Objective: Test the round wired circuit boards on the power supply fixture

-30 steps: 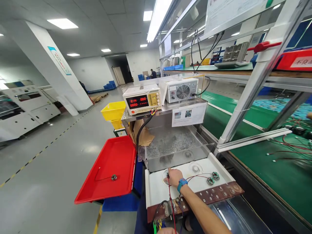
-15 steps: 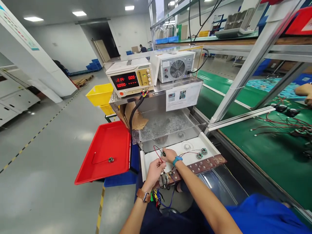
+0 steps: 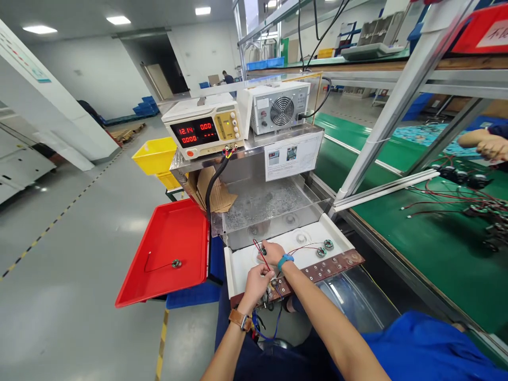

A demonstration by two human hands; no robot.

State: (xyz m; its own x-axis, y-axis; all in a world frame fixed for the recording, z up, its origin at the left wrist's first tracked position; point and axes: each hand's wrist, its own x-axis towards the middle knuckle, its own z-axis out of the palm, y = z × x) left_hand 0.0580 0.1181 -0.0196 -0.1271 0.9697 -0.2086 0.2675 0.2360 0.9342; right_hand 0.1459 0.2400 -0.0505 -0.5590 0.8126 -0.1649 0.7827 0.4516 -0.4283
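My right hand (image 3: 272, 253), with a blue band at its wrist, is closed around a small dark round motor part (image 3: 263, 251) over the white tray (image 3: 244, 257); the fingers cover most of it. From that part a red wire (image 3: 260, 247) loops up and back down to my left hand (image 3: 257, 280). The left fingers pinch the wire near its end, close to a brown strip with metal studs (image 3: 317, 273) along the tray's front edge. Two similar round motor parts (image 3: 321, 252) with red wires lie at the tray's right side.
A red tray (image 3: 159, 275) at the left holds one wired motor part (image 3: 177, 263). Behind stands a power supply (image 3: 198, 131) with lit red digits, beside a grey fan-cooled unit (image 3: 280, 110). On the green bench (image 3: 416, 254) lie wired parts; another person's hands (image 3: 490, 144) are there.
My left hand has moved slightly right and down toward the studded strip, drawing the red wire with it. The power supply's top-left reading now shows 12.14. My view has shifted slightly.
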